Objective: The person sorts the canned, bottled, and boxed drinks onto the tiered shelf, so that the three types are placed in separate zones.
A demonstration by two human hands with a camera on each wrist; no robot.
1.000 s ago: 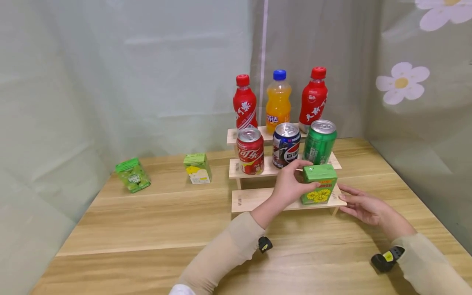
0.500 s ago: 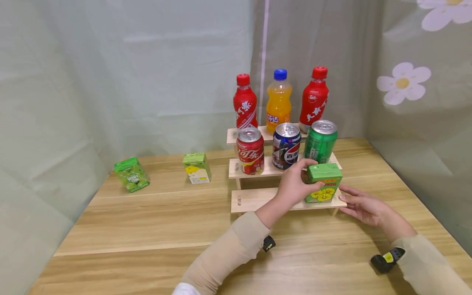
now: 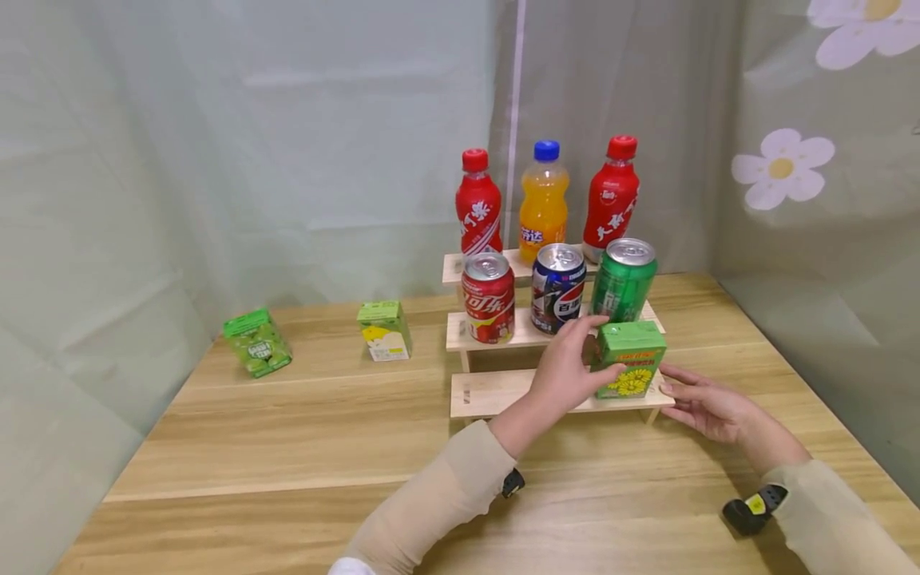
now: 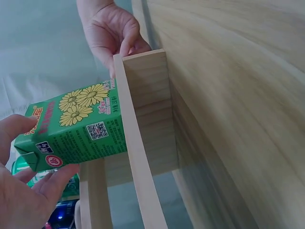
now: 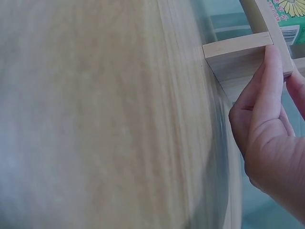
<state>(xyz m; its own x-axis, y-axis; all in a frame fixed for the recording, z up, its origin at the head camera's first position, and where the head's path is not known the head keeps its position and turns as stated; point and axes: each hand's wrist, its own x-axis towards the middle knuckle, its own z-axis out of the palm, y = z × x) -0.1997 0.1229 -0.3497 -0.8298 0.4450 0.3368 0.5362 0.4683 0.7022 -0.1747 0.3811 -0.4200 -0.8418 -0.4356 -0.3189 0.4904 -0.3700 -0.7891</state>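
Observation:
In the head view, a green drink carton (image 3: 631, 359) with yellow flowers stands upright at the right end of the lowest step of a wooden tiered shelf (image 3: 496, 393). My left hand (image 3: 564, 371) holds the carton from its left side, thumb across the flowered face. The left wrist view shows that thumb near the carton's top and the other fingers along another side. My right hand (image 3: 715, 407) pinches the right end of the same step; in the right wrist view its fingertips (image 5: 272, 52) lie at the board's corner by the leg.
Cola (image 3: 488, 299), Pepsi (image 3: 557, 287) and green (image 3: 624, 279) cans stand on the middle step. Behind them are two red bottles (image 3: 477, 208) (image 3: 611, 200) and an orange soda bottle (image 3: 544, 204). Two more cartons (image 3: 257, 343) (image 3: 385, 331) stand on the table at left.
The carton has shifted slightly right along the lowest step, then stayed put. My left hand followed it, then drew back a little to the left. The right hand has kept its place.

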